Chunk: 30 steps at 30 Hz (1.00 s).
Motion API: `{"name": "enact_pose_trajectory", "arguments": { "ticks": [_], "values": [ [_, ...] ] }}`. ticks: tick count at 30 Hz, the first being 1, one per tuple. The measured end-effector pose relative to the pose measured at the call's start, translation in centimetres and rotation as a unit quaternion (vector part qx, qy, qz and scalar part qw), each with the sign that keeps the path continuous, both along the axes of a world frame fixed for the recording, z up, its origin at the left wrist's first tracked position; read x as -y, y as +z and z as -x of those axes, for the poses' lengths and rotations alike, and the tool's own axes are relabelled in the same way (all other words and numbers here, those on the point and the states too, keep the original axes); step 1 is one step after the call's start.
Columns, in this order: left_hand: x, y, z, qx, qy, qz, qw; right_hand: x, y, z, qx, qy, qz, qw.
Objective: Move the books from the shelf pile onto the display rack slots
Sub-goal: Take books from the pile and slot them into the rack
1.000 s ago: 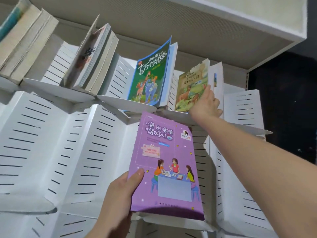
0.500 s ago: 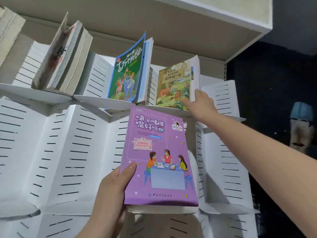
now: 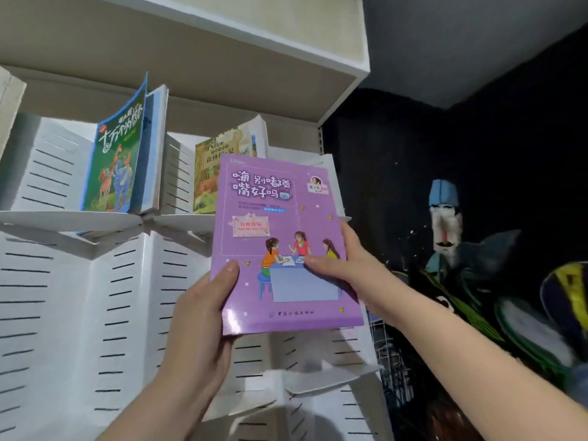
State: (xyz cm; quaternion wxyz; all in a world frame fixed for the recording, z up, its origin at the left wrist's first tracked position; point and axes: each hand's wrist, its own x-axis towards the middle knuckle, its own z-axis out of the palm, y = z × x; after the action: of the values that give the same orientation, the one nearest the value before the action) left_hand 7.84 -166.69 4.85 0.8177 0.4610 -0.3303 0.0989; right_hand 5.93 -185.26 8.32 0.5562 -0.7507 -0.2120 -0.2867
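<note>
Purple book (image 3: 276, 202): I see it upright between both hands, in front of the white display rack (image 3: 63, 281).
Left hand (image 3: 200, 319): grips its lower left corner, thumb on the cover.
Right hand (image 3: 350, 268): clasps its right edge, thumb on the cover.
Above left hand: green book (image 3: 114, 167) and forest book (image 3: 206, 176), each standing in a slot.

Both forearms reach up, left hand (image 3: 203, 315) and right hand (image 3: 348, 264) gripping the purple book (image 3: 273, 198), thumbs in front.
</note>
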Motion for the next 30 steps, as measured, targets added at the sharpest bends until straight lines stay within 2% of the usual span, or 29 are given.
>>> {"name": "enact_pose_trajectory", "arguments": {
  "ticks": [1, 3, 7, 12, 14, 17, 20, 23, 27, 30],
  "values": [
    [0.6, 0.9, -0.3, 0.007, -0.003, 0.006, 1.000, 0.5, -0.6, 0.1, 0.004, 0.020, -0.020, 1.000],
    [2.0, 2.7, -0.9, 0.016, -0.006, -0.002, 1.000, 1.2, -1.1, 0.3, 0.059, -0.003, -0.062, 0.996],
    [4.4, 6.8, -3.0, 0.068, 0.037, -0.119, 0.990, 3.2, 1.8, -0.1, 0.170, -0.101, -0.163, 0.967],
    [4.2, 9.0, -5.6, 0.088, 0.140, -0.166, 0.972, 7.8, 7.9, -3.0, 0.222, -0.211, -0.154, 0.940],
    [4.0, 8.8, -6.8, 0.152, 0.236, -0.220, 0.934, 9.6, 10.0, -4.4, 0.221, -0.243, -0.145, 0.933],
    [4.3, 9.1, -8.2, 0.247, 0.396, -0.305, 0.830, 11.1, 11.8, -7.1, 0.208, -0.253, -0.148, 0.933],
    [5.7, 9.8, -9.3, 0.322, 0.454, -0.327, 0.764, 11.2, 12.2, -10.1, 0.190, -0.236, -0.144, 0.942],
    [7.6, 10.2, -10.8, 0.347, 0.449, -0.356, 0.742, 10.8, 11.6, -12.6, 0.164, -0.244, -0.115, 0.949],
    [9.0, 9.8, -12.7, 0.323, 0.451, -0.366, 0.747, 11.3, 11.0, -14.7, 0.147, -0.280, -0.083, 0.945],
    [9.4, 8.6, -13.5, 0.315, 0.467, -0.376, 0.736, 12.0, 10.8, -15.7, 0.136, -0.303, -0.052, 0.942]
  ]
}}
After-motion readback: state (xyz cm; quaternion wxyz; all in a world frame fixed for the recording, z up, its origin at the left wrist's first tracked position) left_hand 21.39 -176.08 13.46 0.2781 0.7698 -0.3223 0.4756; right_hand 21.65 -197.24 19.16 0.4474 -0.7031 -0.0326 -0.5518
